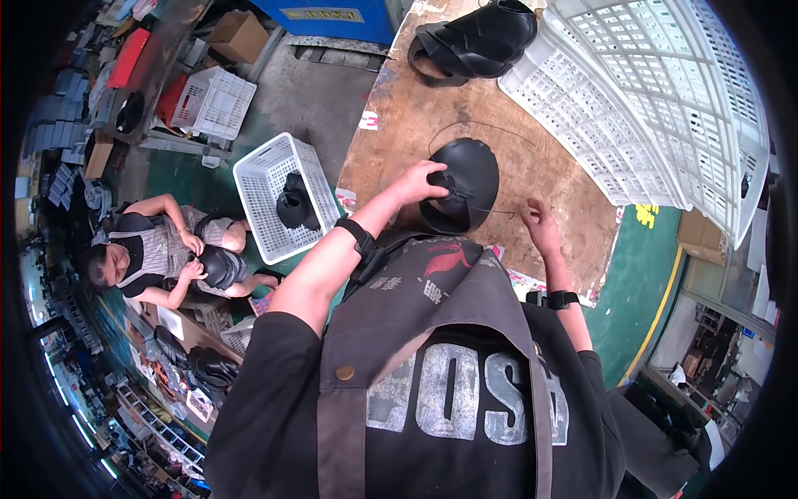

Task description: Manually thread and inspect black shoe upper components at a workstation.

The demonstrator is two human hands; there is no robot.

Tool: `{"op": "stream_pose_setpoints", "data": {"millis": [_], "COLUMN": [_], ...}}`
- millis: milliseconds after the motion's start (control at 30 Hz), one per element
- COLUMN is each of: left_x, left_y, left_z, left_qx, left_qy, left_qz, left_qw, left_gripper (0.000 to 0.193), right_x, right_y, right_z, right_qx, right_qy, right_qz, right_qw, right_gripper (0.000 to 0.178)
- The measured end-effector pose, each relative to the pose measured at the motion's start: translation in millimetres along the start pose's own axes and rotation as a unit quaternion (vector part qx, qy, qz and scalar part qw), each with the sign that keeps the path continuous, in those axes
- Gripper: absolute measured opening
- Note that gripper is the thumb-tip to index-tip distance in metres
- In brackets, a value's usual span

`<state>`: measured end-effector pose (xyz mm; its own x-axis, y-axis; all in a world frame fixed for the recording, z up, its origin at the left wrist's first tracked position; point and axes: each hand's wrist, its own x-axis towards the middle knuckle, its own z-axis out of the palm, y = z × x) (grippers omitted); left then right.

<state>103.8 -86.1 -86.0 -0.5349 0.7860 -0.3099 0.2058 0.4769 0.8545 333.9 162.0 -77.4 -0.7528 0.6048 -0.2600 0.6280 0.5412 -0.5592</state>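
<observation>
A curved black moulded piece (pixel 474 170), bowl-like with an open rim toward me, lies on the wooden table in front of my body. My left hand (pixel 422 183) grips its left side, thumb and fingers closed on the edge beside a small black strap or knot. To the right, my right hand (pixel 542 226) hovers over the table with fingers curled together. A thin dark cord (pixel 499 211) runs from the piece to near these fingertips; whether they pinch it is too small to tell. Another thin cord (pixel 486 125) loops on the table behind the piece.
Stacked black moulded pieces (pixel 478 41) stand at the table's far edge. White plastic crates (pixel 573 108) line its right side. Left of the table, a white crate (pixel 270 224) holds black pieces. Farther left, a seated person (pixel 179 249) handles a black piece.
</observation>
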Motion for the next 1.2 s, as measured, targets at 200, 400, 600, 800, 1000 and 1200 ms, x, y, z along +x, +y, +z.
{"op": "stream_pose_setpoints", "data": {"millis": [200, 400, 600, 800, 1000, 1200], "left_x": [0.4, 7.7, 21.5, 14.4, -16.4, -29.8], "left_y": [36.1, 44.4, 37.4, 23.0, 12.6, 26.5], "left_z": [-10.4, -6.2, -29.8, -119.3, -183.6, -185.1], "left_qx": [-0.318, -0.324, -0.572, -0.588, -0.529, -0.445], "left_qy": [-0.037, -0.003, 0.112, 0.237, 0.363, 0.39], "left_qz": [-0.135, -0.126, -0.008, 0.051, 0.06, 0.023], "left_qw": [0.938, 0.938, 0.813, 0.772, 0.765, 0.806], "left_gripper": [0.044, 0.043, 0.019, 0.017, 0.027, 0.069], "right_x": [5.5, 2.9, 2.9, -1.2, -2.6, -1.5], "right_y": [-95.0, -130.1, -112.9, -102.6, -102.1, -100.3], "right_z": [19.9, 20.5, 23.8, 12.8, 6.4, 8.7], "right_qx": [0.123, -0.059, -0.05, -0.083, -0.096, -0.096], "right_qy": [-0.092, -0.161, -0.148, -0.096, -0.073, -0.049], "right_qz": [-0.17, -0.136, -0.133, -0.17, -0.165, -0.127], "right_qw": [0.974, 0.976, 0.979, 0.977, 0.979, 0.986], "right_gripper": [0.044, 0.039, 0.025, 0.023, 0.024, 0.033]}}
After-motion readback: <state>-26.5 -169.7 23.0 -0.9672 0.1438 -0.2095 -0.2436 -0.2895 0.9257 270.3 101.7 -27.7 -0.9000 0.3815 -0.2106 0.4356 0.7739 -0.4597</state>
